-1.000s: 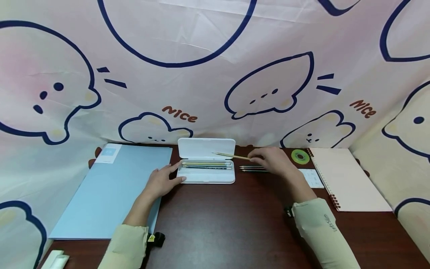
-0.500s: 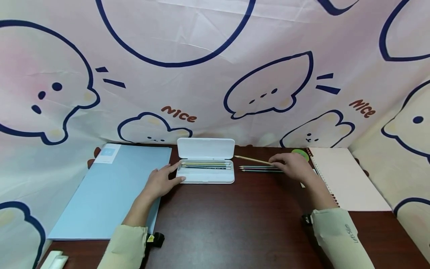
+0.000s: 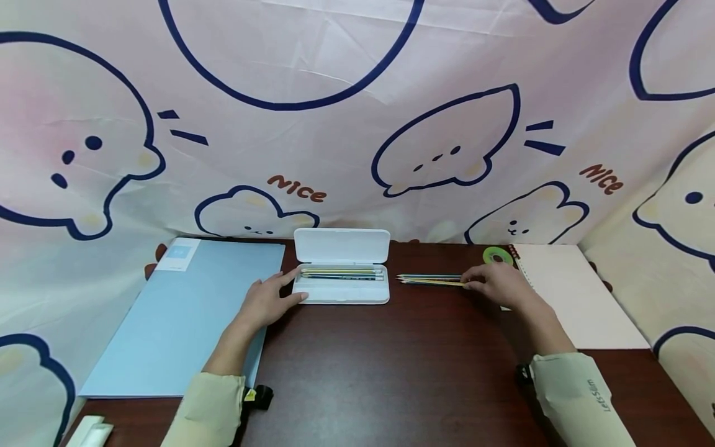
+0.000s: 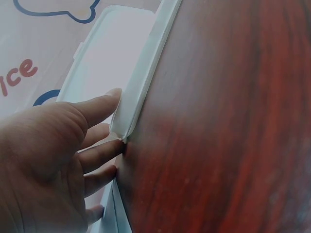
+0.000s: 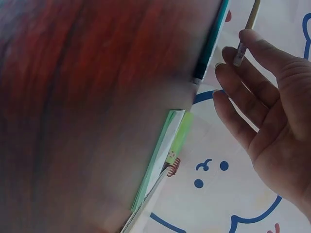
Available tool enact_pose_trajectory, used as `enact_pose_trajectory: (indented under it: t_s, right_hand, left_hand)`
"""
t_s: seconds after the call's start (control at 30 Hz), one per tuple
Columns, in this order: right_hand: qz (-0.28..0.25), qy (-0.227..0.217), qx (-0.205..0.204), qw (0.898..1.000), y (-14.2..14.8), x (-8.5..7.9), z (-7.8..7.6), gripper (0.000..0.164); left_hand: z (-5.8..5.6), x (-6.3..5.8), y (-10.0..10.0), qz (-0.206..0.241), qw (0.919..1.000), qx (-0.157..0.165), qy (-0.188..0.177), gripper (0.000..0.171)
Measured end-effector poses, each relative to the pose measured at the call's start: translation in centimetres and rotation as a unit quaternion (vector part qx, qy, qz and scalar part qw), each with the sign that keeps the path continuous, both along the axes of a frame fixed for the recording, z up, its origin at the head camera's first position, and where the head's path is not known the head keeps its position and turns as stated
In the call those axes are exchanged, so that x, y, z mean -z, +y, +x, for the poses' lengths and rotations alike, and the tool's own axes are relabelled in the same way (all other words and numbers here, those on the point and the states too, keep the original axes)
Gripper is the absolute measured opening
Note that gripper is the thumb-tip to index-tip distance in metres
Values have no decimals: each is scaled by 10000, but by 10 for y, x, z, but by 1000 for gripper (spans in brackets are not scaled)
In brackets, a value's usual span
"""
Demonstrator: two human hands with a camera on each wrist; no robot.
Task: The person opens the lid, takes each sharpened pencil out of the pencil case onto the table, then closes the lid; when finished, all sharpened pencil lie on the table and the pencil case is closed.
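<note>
A white pencil case [image 3: 341,293] stands with its lid [image 3: 342,245] raised, several pencils [image 3: 342,274] lying inside along the back. My left hand [image 3: 270,300] holds the case's left end, thumb at the front corner and index finger toward the hinge side. To the right of the case, my right hand [image 3: 497,284] pinches a gold-coloured pencil [image 5: 251,18] by its blunt end between thumb and index finger. That pencil overlaps a small group of dark pencils [image 3: 427,276] on the table in the head view, their points toward the case.
A light blue folder [image 3: 190,323] lies on the left, partly under my left forearm. At the right are a green tape roll [image 3: 496,254] and a spiral notebook [image 3: 592,304], with a white card [image 3: 505,308] mostly hidden by my hand. A patterned cloth stands behind the table.
My right hand has carried the gold pencil away from the case, rightward and then down over the dark pencils. My left hand has stayed on the case.
</note>
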State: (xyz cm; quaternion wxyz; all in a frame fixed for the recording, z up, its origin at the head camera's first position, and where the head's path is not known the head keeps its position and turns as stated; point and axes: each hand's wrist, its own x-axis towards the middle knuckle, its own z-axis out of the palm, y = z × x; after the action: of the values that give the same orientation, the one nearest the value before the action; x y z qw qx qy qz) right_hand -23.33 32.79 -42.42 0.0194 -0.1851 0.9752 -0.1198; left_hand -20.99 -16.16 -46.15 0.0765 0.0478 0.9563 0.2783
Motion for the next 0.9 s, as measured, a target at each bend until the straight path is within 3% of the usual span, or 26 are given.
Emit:
enact_pose_trajectory:
  t_s: [0.43, 0.9]
  right_hand:
    - [646, -129, 200, 9976, -3, 5, -4, 8]
    - [713, -60, 185, 9973, -9, 8, -10, 6]
  left_hand:
    - [1, -1, -1, 19, 10000, 29, -36, 71]
    - [1, -3, -1, 35, 10000, 4, -66, 70]
